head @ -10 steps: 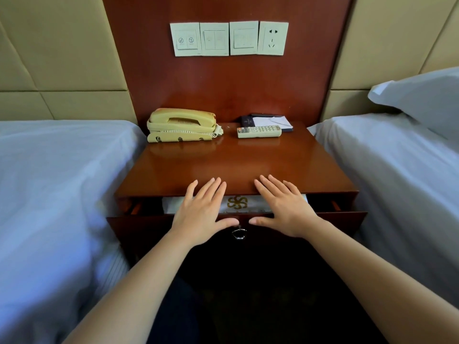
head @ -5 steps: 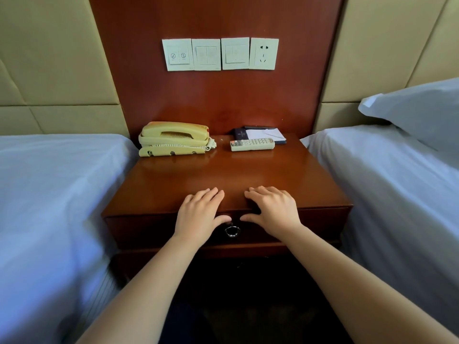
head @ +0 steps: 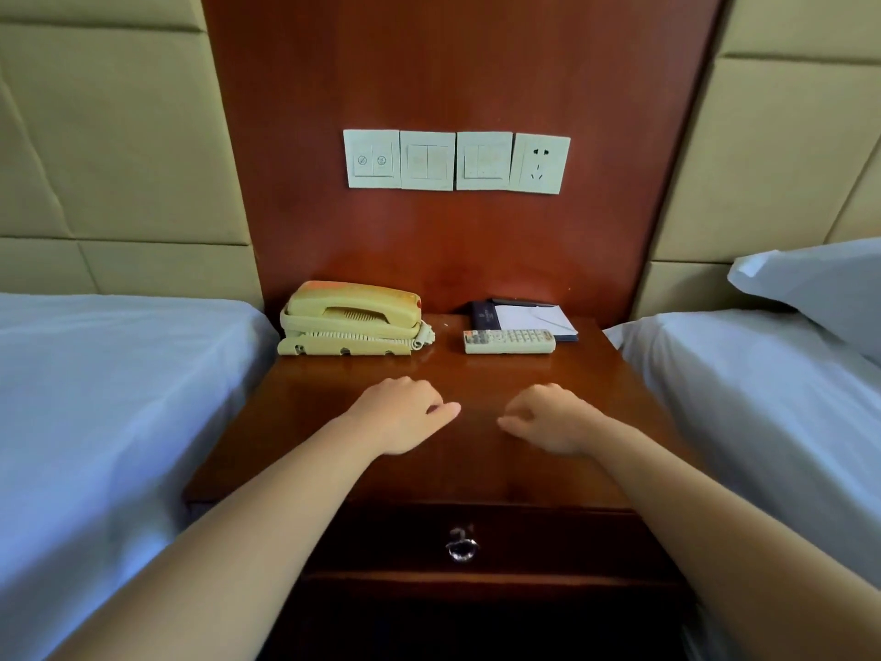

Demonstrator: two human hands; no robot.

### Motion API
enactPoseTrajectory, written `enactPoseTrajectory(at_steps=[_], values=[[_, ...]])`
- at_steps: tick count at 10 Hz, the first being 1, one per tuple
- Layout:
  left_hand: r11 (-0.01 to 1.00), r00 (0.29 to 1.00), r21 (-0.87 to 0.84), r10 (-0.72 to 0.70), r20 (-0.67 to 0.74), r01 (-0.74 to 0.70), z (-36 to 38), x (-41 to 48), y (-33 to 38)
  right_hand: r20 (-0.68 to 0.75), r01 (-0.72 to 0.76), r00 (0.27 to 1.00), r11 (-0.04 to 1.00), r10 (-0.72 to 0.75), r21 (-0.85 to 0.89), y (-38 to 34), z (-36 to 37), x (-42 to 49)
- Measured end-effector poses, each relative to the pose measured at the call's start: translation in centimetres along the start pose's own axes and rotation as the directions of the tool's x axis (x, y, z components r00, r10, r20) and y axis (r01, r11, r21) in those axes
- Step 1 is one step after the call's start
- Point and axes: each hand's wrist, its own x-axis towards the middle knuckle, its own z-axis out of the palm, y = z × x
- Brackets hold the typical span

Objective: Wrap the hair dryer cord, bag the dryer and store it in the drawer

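Here the left hand (head: 405, 415) and the right hand (head: 553, 419) lay side by side over the front half of the desk (head: 476, 374), thumbs pointing toward each other with a gap between them. Each grip was released, the fingers loosely curled and holding nothing. Whether they touched the wood could not be told. Below the hands the drawer (head: 524, 541) sat closed, flush in the desk front, its metal ring pull (head: 461, 548) hanging at the middle. At the back of the desk stood a yellowed telephone (head: 353, 319) on the left, and a white remote (head: 509, 341) just in front of a notepad (head: 529, 317) on the right. A bed (head: 95, 398) flanked the desk on the left, and another bed (head: 763, 398) on the right carried a pillow (head: 820, 283).
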Motion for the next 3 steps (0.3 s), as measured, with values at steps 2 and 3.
enactPoseTrajectory(at_steps=[2,3], values=[[0.988,0.917,-0.095,-0.074,0.392,0.121,-3.0,8.7,-1.5,0.251,0.007,0.968,0.994,0.020,-0.109,1.6,-4.6,7.4],[0.991,0.893,-0.057,-0.086,0.442,0.123,-5.2,12.2,-1.5,0.313,0.002,0.949,0.995,0.028,-0.096,2.8,-6.8,9.9]])
